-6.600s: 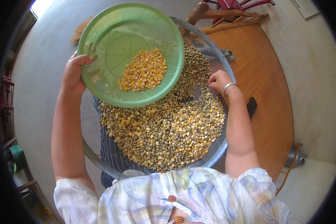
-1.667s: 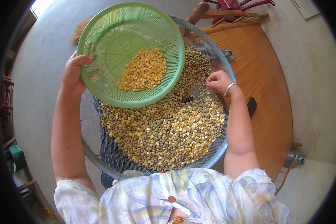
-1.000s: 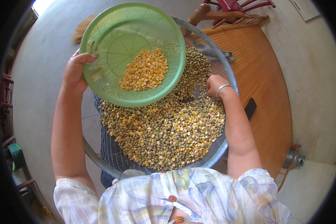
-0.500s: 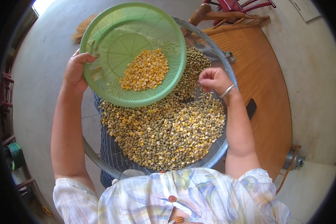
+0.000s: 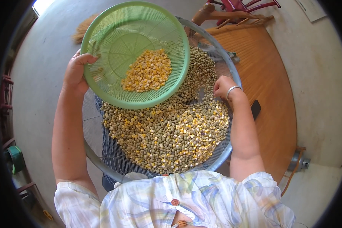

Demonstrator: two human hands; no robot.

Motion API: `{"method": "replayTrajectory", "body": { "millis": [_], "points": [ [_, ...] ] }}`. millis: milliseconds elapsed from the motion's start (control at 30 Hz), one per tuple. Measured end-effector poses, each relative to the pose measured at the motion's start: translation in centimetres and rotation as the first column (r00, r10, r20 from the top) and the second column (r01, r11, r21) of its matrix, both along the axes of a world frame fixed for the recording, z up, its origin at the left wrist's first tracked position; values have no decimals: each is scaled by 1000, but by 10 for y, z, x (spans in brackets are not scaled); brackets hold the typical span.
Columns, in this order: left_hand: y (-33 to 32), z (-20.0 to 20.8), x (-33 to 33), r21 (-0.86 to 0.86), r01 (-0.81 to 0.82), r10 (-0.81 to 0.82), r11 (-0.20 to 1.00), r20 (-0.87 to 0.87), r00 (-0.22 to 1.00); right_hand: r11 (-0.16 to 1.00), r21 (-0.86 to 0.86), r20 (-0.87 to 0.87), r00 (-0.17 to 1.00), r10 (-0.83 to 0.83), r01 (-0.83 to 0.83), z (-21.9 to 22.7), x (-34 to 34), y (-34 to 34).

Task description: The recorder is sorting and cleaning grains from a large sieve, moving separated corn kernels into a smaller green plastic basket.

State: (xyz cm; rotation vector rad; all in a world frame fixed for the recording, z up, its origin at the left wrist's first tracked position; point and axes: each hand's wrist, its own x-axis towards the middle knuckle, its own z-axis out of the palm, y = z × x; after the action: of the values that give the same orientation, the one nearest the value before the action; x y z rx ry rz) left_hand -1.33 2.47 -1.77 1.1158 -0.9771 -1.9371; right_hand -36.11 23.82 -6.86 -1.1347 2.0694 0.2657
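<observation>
My left hand [image 5: 76,73] grips the left rim of a round green plastic colander [image 5: 136,103], thumb over its edge. The colander is tilted toward me, with a heap of yellow corn kernels [image 5: 147,70] inside. Below it, a large round mesh sieve [image 5: 218,162] holds a wide layer of greenish-brown beans [image 5: 152,138] mixed with yellow and pale corn kernels. My right hand [image 5: 225,86], with a silver bangle [image 5: 233,90] at the wrist, is at the sieve's right side, just over the beans. Its fingers are curled downward, their tips mostly hidden; what they hold cannot be seen.
A wooden table [image 5: 269,76] stands to the right, with a dark phone [image 5: 255,109] near the sieve's rim. Past the table's far end is a red chair [image 5: 235,5]. A straw broom [image 5: 83,29] lies behind the colander. Dark blue netting [image 5: 112,152] shows under the sieve.
My right hand has moved slightly right and down toward the beans at the sieve's right edge, its fingers turned under. My left hand and the colander have hardly moved.
</observation>
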Motion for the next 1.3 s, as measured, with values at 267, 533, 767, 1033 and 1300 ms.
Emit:
{"method": "replayTrajectory", "body": {
  "millis": [267,533,767,1033,1300],
  "points": [
    [-4,-3,3,-23,52,-52,998,-28,998,969,241,-131,991,-19,51,3,5,-7],
    [-3,-2,1,-24,13,-12,1000,26,1000,976,217,-164,986,24,13,-5,10,-8],
    [-6,-7,4,-22,38,-38,999,-26,999,995,94,-206,977,53,-35,-12,0,-2],
    [-6,-5,2,-29,32,-32,999,-3,999,876,-194,552,788,-274,441,13,11,0],
    [-2,0,0,-21,12,-11,1000,27,1000,881,-270,582,795,-172,388,-4,0,4]
  ]
}}
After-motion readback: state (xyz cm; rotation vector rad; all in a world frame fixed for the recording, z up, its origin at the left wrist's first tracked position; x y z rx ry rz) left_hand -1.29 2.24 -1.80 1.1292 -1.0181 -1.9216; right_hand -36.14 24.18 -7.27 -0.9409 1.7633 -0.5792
